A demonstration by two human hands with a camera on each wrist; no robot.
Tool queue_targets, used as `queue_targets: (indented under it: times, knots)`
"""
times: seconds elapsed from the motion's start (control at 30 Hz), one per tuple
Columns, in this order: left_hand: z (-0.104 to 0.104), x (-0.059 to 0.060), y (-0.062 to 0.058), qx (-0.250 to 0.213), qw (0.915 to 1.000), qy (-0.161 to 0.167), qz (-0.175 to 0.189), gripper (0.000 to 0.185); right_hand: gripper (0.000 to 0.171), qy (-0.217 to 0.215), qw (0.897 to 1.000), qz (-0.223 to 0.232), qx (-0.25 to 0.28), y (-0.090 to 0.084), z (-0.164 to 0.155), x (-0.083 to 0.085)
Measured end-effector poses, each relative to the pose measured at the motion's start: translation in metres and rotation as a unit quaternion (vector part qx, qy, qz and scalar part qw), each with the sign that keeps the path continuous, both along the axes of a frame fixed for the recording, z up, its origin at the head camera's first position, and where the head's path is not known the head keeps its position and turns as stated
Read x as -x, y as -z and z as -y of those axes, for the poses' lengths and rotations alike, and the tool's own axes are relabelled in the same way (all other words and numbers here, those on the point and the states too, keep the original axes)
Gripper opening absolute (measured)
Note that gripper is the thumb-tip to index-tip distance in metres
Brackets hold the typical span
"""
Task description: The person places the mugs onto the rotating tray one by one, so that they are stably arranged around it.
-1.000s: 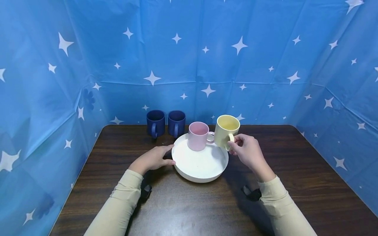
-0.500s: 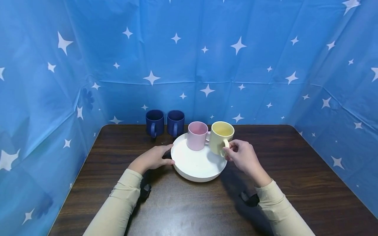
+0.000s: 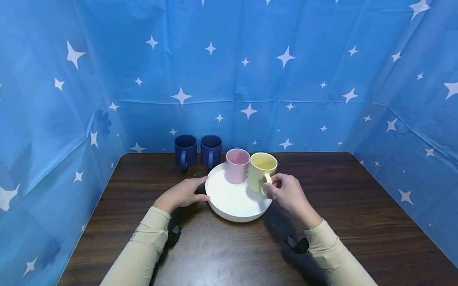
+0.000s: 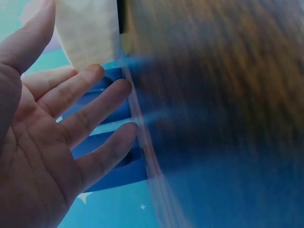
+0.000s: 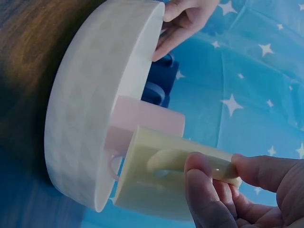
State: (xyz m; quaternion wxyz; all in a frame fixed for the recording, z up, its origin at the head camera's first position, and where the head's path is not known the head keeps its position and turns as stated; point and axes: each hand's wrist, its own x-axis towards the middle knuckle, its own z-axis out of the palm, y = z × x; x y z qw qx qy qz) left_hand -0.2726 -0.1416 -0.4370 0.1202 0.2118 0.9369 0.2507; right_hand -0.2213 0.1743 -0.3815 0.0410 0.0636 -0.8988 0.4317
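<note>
My right hand (image 3: 288,194) pinches the handle of a yellow mug (image 3: 258,178) between thumb and fingers. That mug is upright over the right back part of a round white tray (image 3: 236,204) with a raised wall. In the right wrist view the yellow mug (image 5: 156,185) shows its base edge just above the tray's rim. Close on its left, a pink mug (image 3: 235,174) stands in the tray, its handle mostly hidden from the head view. My left hand (image 3: 184,193) rests at the tray's left rim, thumb and fingers extended; the left wrist view shows spread fingers (image 4: 97,111).
Two dark blue mugs, a left one (image 3: 186,147) and a right one (image 3: 211,149), stand behind the tray on the left, handles forward. The brown wooden table (image 3: 222,254) ends at a blue star-patterned curtain (image 3: 232,71) at the back and sides.
My right hand has brought the yellow mug left, down and nearer to me, beside the pink mug. My left hand has stayed at the tray's rim. The head view has shifted slightly.
</note>
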Motion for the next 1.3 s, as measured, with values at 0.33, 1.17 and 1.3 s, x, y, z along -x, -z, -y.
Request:
queue_targets:
  times: [0.33, 1.17, 1.3]
  knots:
    - [0.001, 0.0, 0.001, -0.001, 1.0, -0.005, 0.003, 0.077, 0.013, 0.005, 1.0, 0.023, -0.001, 0.011, 0.002, 0.005]
    - [0.002, 0.0, 0.005, -0.021, 0.9998, 0.005, -0.003, 0.077, 0.012, -0.001, 0.998, 0.056, -0.005, 0.026, 0.01, 0.004]
    - [0.003, 0.002, 0.006, -0.018, 0.9998, 0.004, -0.006, 0.078, 0.012, -0.01, 0.998, 0.06, -0.015, 0.025, 0.013, 0.004]
